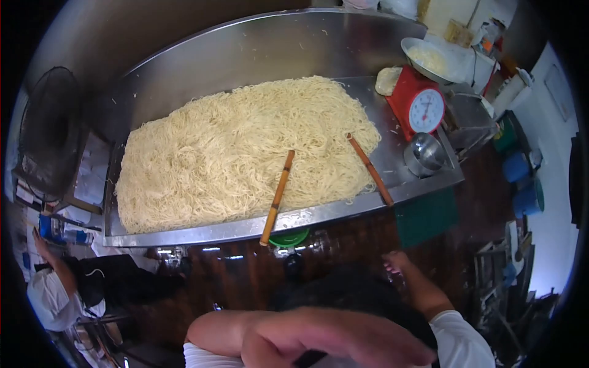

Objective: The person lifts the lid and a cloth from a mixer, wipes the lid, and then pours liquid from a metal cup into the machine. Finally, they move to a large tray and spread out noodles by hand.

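Observation:
My left hand (362, 337) is raised very close to the camera across the bottom; its fingers cannot be made out. Lower right of centre, my right hand (396, 262) hangs off the metal table (227, 234), its fingers loosely curled and apart, with nothing visible in them. A large heap of pale noodles (233, 147) lies on the table. One bamboo stick (279, 196) rests across the noodles and front rim. Another, darker stick (370, 168) lies to its right, also reaching the front rim.
A red scale (402, 101) with a bowl (429, 58) on top stands at the table's right end, beside a metal pot (424, 154). A green basin (289, 238) is under the front edge. At left are a fan (52, 132) and another person (55, 297).

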`<state>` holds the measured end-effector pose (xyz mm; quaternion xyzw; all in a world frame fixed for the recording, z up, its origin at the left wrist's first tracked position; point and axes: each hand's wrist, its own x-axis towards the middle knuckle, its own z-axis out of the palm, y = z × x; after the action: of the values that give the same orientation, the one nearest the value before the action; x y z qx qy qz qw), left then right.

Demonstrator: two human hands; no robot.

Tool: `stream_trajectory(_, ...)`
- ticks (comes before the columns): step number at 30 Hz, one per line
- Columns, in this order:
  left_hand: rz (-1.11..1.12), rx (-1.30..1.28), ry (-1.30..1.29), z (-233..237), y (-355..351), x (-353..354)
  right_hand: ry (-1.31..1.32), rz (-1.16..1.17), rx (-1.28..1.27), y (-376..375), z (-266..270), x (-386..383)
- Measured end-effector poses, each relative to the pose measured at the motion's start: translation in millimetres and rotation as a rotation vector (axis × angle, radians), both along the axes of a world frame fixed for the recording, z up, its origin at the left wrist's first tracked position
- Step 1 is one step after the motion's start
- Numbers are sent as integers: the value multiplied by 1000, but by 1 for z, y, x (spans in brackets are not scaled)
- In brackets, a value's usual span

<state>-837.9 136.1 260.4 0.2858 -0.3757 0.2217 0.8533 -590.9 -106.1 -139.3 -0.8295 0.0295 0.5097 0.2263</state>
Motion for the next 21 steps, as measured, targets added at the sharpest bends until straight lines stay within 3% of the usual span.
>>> stream_trajectory(1,14,-54,170,9,-4,-8,7,2,4,2,2,-2)
stream_trajectory(2,-169,-46,171,10,0,-13,18,6,6,3,10,-4)
stream_trajectory(3,-154,-48,176,9,1,-10,28,15,7,6,18,-6)
stream_trajectory(5,-64,-192,-143,4,-7,13,32,18,-12,7,18,-5)
stream_trajectory(6,-49,-404,-180,11,-25,13,23,-1,-31,0,16,-6)
stream_trajectory(7,-45,-402,-180,1,-19,15,21,-19,-49,-2,12,-6)
stream_trajectory(9,0,-35,-337,-6,21,20,24,-6,-63,2,21,-7)
stream_trajectory(10,19,-31,-330,-10,30,11,14,-4,-75,6,28,-7)
stream_trajectory(12,-70,66,-177,-16,49,-7,-11,-29,-42,5,25,-3)
stream_trajectory(15,44,352,259,-27,86,-33,19,-162,-1,6,30,-3)
stream_trajectory(19,51,159,598,-93,85,-52,-12,-167,85,-13,29,-10)
stream_trajectory(21,130,263,701,-117,90,-54,2,-165,31,-23,27,-10)
